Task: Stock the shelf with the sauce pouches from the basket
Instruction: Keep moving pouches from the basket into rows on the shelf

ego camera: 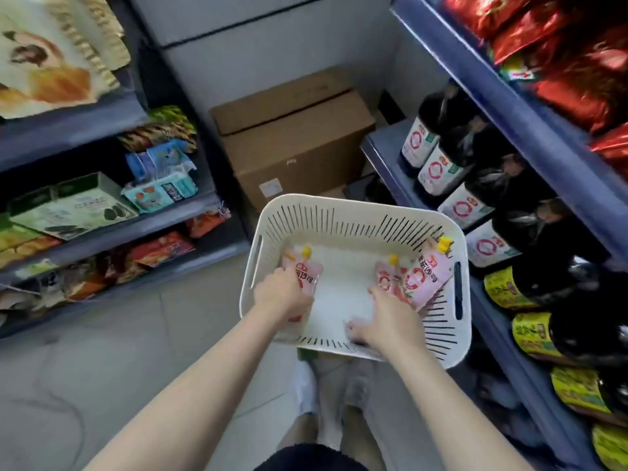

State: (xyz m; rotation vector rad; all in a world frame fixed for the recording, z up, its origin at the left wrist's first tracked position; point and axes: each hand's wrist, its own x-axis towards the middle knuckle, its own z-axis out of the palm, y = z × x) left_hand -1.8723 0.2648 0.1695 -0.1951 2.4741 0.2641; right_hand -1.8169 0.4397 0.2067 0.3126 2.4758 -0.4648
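- Basket (353, 212), white with slotted walls, sits on the floor between two shelving units, and I have both hands down inside it.
- My left hand (283, 295) is closed over a pink sauce pouch (307, 271) with a yellow cap, lying at the basket's left side; the fingers curl around its lower part.
- My right hand (384, 321) lies spread and flat, palm down, fingers loose, touching the lower edge of a second pink pouch (387, 277); I cannot tell whether it actually has hold of it.
- A third pouch (426, 277) leans tilted against the basket's right wall, just beside the second one, its yellow cap poking above the rim.
- The blue shelf (384, 154) on the right carries a row of dark bottles (438, 158) with white and pink labels; further along stand bottles with yellow-green labels (530, 331).
- Red foil packets (577, 79) fill the level above.
- The left shelves (102, 232) hold boxes and snack bags.
- A brown cardboard box (292, 137) stands against the wall behind the basket.
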